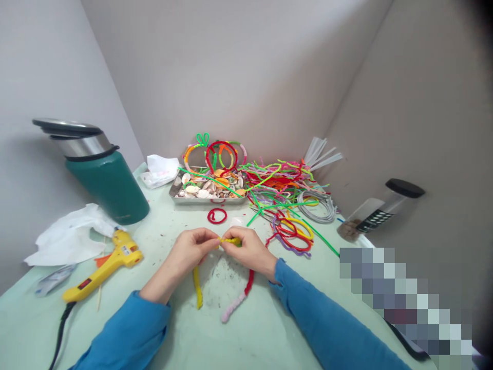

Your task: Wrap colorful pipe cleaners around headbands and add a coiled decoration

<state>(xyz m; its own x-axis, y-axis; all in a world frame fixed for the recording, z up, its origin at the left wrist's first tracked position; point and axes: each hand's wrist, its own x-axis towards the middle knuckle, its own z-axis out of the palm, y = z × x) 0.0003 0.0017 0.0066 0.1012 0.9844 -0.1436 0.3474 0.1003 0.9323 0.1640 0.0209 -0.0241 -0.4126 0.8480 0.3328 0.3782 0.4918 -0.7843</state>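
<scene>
My left hand (192, 251) and my right hand (249, 251) meet above the middle of the table, thumbs and fingertips pinched close together. Both pinch a yellow pipe cleaner (232, 241). A yellow length (197, 290) hangs below my left hand. From under my right hand comes a red length that ends in a thick pale pink part (233, 307). My palms and fingers hide how these lengths join. Just beyond my hands lies a small red pipe-cleaner ring (217, 216).
At left are a yellow glue gun (103, 267), white tissue (69, 234) and a green bottle (110, 185). Behind my hands stands a metal tray (210, 201) of shells. Loose pipe cleaners (277, 177) and grey wire (327, 209) lie right of it, near a clear jar (385, 205).
</scene>
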